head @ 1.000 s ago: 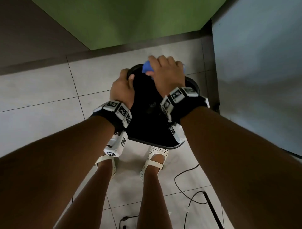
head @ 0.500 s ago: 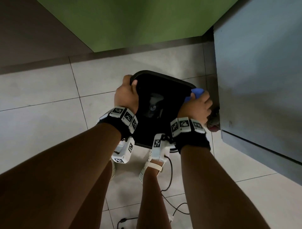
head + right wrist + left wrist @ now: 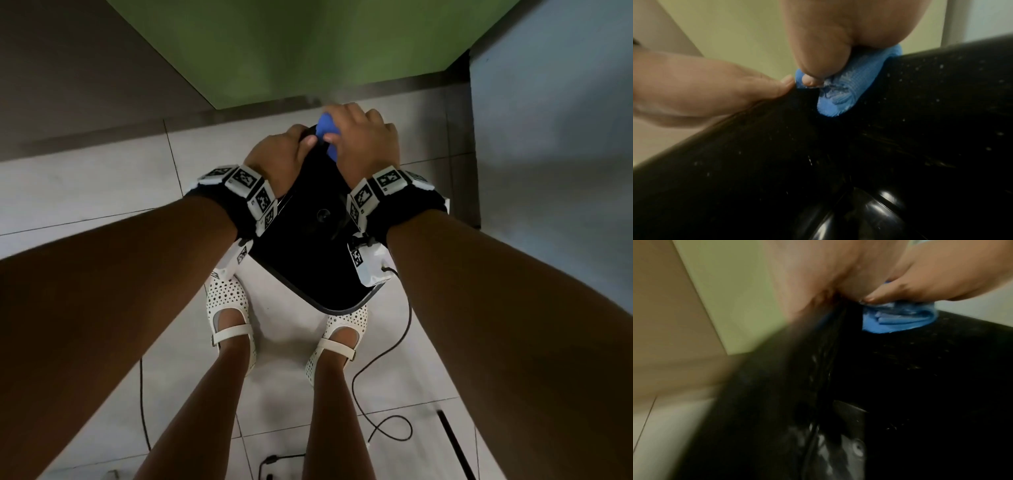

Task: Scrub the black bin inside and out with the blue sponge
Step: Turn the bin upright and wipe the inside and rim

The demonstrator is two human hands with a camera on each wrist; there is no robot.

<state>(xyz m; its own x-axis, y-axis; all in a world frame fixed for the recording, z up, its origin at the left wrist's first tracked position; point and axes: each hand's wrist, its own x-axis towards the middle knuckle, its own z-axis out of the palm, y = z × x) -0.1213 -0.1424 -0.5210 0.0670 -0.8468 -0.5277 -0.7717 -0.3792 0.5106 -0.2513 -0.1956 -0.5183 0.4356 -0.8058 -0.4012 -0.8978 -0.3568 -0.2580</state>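
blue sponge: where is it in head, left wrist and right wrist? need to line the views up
Head: blue sponge at top centre, on the far rim of the black bin, under the right hand.
Left wrist: upper right, pressed on the rim beneath the right hand's fingers.
Right wrist: upper centre, folded over the rim under the thumb.
Shared landmark: the left hand gripping the rim right beside the sponge.
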